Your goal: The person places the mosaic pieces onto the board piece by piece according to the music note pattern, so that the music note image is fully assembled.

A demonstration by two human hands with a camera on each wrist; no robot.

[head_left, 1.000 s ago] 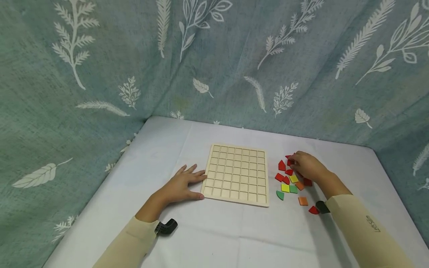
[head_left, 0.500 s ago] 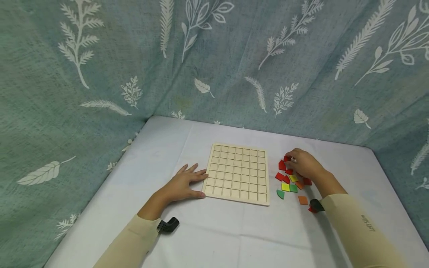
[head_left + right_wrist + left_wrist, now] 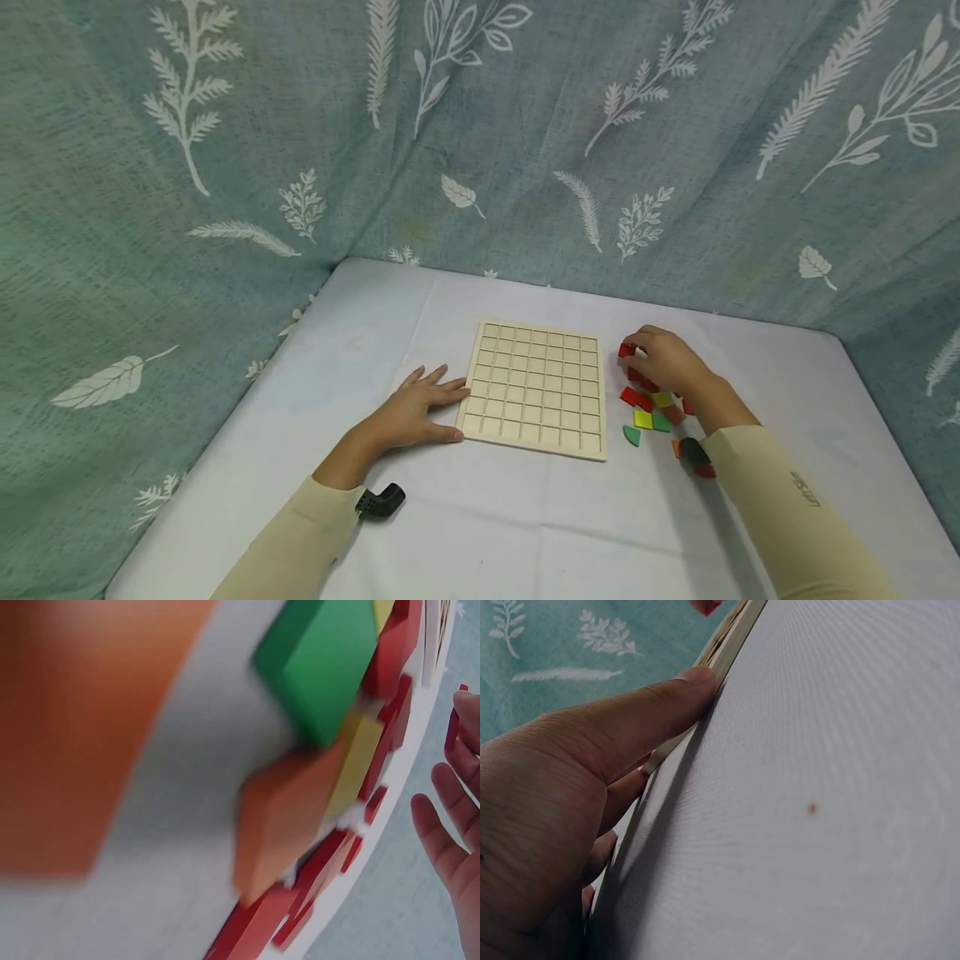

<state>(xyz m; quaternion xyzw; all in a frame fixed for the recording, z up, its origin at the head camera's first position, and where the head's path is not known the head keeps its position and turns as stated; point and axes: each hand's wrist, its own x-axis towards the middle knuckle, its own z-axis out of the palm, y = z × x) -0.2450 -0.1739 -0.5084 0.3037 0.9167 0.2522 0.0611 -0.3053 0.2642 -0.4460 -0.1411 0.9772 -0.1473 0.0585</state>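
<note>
My left hand (image 3: 411, 414) lies with fingers spread at the left edge of a pale wooden grid board (image 3: 534, 387). In the left wrist view its thumb touches the side of the board (image 3: 739, 636). Between thumb and finger, my right hand (image 3: 666, 360) pinches a small red tile (image 3: 626, 350), raised beside the board's upper right edge. The right wrist view shows that red tile (image 3: 453, 729) edge-on, the other fingers being loosely extended. Below this hand lie loose tiles: red (image 3: 628, 396), yellow (image 3: 642, 419), green (image 3: 661, 422) and orange (image 3: 674, 414). The right hand and sleeve partly hide some.
A green quarter-round tile (image 3: 632, 435) sits nearest the board's lower right. Black wrist devices stick out by both sleeves, the left one (image 3: 382, 501) low over the white cloth (image 3: 480, 533). A leaf-patterned curtain (image 3: 510, 167) hangs behind the table.
My right hand has moved left, toward the board, bringing a red tile away from the back of the pile. The left hand has stayed at the board's edge. The head view has shifted slightly.
</note>
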